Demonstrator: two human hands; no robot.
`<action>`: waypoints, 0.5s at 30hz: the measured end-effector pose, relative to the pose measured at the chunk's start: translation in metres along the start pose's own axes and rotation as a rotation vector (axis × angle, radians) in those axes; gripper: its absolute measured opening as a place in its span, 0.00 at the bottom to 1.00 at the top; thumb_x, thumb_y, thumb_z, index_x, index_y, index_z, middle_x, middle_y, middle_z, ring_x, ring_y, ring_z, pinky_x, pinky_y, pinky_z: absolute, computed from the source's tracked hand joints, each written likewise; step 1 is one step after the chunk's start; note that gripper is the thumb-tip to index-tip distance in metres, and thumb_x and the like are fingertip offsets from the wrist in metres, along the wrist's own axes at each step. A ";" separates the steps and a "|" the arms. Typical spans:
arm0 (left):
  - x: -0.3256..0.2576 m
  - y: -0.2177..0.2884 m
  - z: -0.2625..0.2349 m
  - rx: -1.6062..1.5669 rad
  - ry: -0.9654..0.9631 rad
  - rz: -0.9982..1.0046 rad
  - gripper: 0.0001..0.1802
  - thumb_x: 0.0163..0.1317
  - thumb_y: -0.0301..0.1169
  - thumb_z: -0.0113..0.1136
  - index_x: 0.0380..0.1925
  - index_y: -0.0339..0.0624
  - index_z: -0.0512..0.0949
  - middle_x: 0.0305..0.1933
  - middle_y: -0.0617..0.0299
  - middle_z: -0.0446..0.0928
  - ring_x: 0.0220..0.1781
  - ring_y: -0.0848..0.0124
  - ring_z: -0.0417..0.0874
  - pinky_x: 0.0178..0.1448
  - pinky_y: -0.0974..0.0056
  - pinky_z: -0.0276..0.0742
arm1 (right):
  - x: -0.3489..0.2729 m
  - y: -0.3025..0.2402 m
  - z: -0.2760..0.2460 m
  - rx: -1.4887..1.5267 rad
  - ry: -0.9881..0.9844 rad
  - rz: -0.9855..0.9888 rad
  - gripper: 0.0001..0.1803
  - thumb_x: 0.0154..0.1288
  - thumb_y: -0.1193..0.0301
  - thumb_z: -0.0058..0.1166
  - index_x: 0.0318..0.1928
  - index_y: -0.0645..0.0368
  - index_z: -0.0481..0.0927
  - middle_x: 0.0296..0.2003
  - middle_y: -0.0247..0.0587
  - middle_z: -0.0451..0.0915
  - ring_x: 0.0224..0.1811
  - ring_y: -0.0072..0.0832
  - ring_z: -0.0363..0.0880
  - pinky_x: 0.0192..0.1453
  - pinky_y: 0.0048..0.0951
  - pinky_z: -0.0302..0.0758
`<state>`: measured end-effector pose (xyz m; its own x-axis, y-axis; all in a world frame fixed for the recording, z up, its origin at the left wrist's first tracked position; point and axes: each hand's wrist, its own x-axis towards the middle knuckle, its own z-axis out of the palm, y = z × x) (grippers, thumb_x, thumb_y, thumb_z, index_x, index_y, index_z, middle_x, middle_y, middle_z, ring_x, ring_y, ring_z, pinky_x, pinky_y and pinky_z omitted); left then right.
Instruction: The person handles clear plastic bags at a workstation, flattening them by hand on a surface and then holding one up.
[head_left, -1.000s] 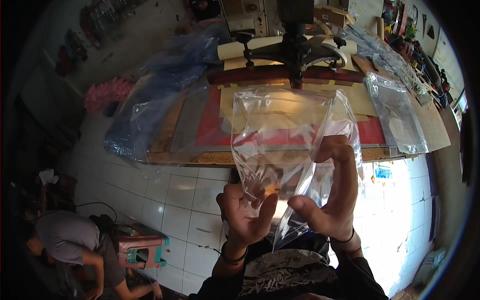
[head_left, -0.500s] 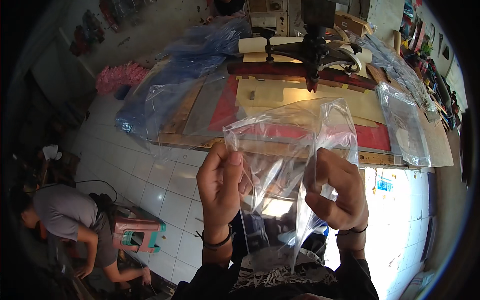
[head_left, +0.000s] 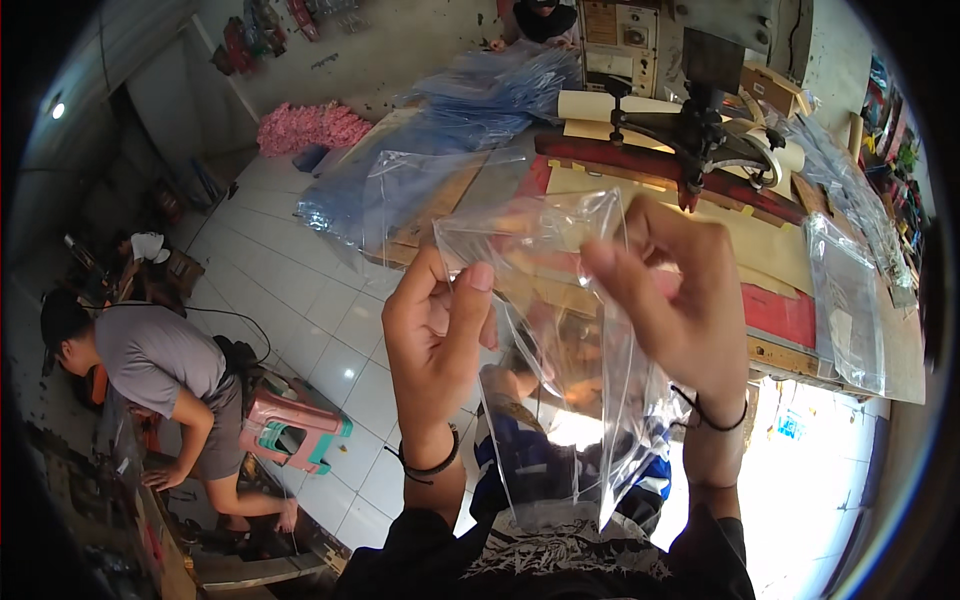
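I hold up a clear plastic pouch [head_left: 555, 345] in front of me, and it hangs toward my lap. My left hand [head_left: 432, 330] pinches its upper left edge between thumb and fingers. Higher up on the other side, my right hand [head_left: 690, 295] is closed at the pouch's upper right edge, its thumb in front and its fingers curled behind. Creases and glare run down the plastic, so its layers are hard to tell apart. Beyond it lies a worktable with a yellowish sheet [head_left: 770, 235] and a red mat [head_left: 778, 312].
A press with a red bar [head_left: 590, 155] hangs over the table. Bluish plastic sheets [head_left: 480, 105] pile up at its left, and a flat clear pouch [head_left: 845, 300] lies at its right. A person [head_left: 160, 360] bends beside a pink stool [head_left: 285, 420]; another person [head_left: 545, 22] is behind the table.
My right hand has moved up along the pouch to its upper corner, and my left hand keeps its pinch. The view has shifted, bringing more of the left side into sight.
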<state>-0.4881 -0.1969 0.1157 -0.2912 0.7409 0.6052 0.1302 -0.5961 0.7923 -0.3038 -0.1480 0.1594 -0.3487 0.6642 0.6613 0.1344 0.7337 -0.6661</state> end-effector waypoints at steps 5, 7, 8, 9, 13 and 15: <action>0.008 0.003 -0.006 -0.018 0.009 -0.201 0.19 0.72 0.37 0.57 0.22 0.44 0.67 0.16 0.70 0.61 0.14 0.79 0.63 0.18 0.70 0.63 | 0.012 0.015 0.002 -0.031 -0.045 -0.031 0.18 0.69 0.68 0.60 0.24 0.66 0.71 0.14 0.42 0.68 0.14 0.24 0.65 0.20 0.28 0.63; 0.009 -0.009 -0.003 0.020 -0.013 -0.104 0.19 0.72 0.37 0.57 0.22 0.43 0.68 0.17 0.70 0.62 0.14 0.80 0.63 0.18 0.71 0.63 | 0.008 0.026 0.006 -0.095 0.003 -0.053 0.19 0.69 0.69 0.60 0.24 0.66 0.71 0.14 0.42 0.67 0.14 0.25 0.65 0.20 0.28 0.62; 0.010 -0.014 -0.002 0.037 -0.021 -0.055 0.19 0.72 0.38 0.57 0.22 0.43 0.68 0.17 0.70 0.62 0.14 0.80 0.63 0.18 0.71 0.63 | 0.007 0.031 0.006 -0.129 0.025 -0.065 0.19 0.69 0.69 0.60 0.24 0.66 0.71 0.14 0.42 0.67 0.15 0.25 0.65 0.20 0.28 0.62; 0.012 -0.016 0.000 0.018 -0.026 -0.062 0.17 0.72 0.37 0.56 0.24 0.42 0.69 0.17 0.70 0.63 0.14 0.80 0.63 0.18 0.71 0.63 | 0.009 0.033 0.006 -0.099 0.026 -0.073 0.19 0.69 0.69 0.59 0.24 0.66 0.71 0.14 0.42 0.66 0.15 0.24 0.64 0.21 0.28 0.62; 0.019 -0.018 0.003 -0.046 -0.012 -0.171 0.14 0.73 0.37 0.54 0.33 0.37 0.74 0.18 0.67 0.68 0.15 0.79 0.65 0.19 0.72 0.65 | 0.005 0.045 0.008 0.082 -0.020 -0.044 0.19 0.70 0.69 0.59 0.23 0.65 0.70 0.14 0.39 0.64 0.16 0.21 0.61 0.21 0.27 0.61; 0.022 -0.021 0.006 -0.109 -0.017 -0.207 0.12 0.72 0.35 0.55 0.39 0.35 0.75 0.20 0.67 0.70 0.15 0.81 0.66 0.20 0.72 0.65 | 0.003 0.046 0.004 0.123 -0.052 0.005 0.19 0.70 0.69 0.59 0.23 0.63 0.70 0.15 0.36 0.64 0.18 0.17 0.59 0.22 0.25 0.61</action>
<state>-0.4910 -0.1665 0.1126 -0.2852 0.8554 0.4323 -0.0344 -0.4599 0.8873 -0.3022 -0.1126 0.1291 -0.3964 0.6569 0.6414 0.0226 0.7053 -0.7085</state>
